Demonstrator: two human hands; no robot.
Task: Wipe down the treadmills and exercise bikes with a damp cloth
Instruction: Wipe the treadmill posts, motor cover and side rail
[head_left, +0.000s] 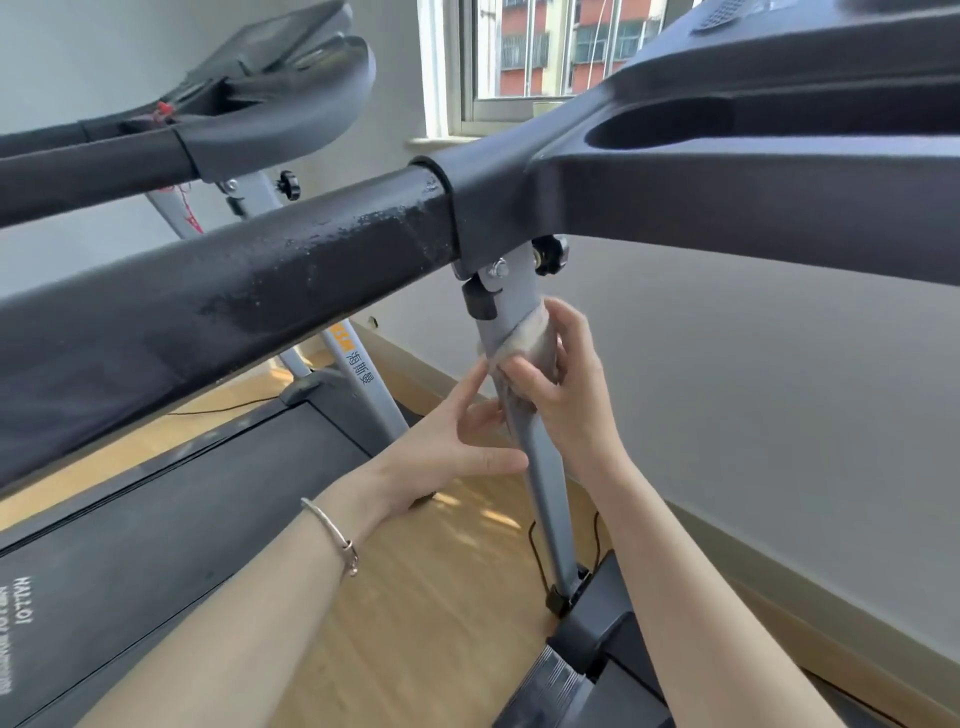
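Cloth (527, 335) wraps the treadmill's grey upright (545, 493) under your curled right hand (563, 389), probably to wipe all sides; your left hand (457, 447), fingers straight, steadies it.

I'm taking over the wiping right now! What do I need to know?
Right hand grips the cloth, which is wrapped round the near treadmill's grey post.
Left hand is open and touches the cloth's lower edge.
Done, it seems: the handrail shows wet streaks.
Left: the lower post, the belt and the far treadmill.
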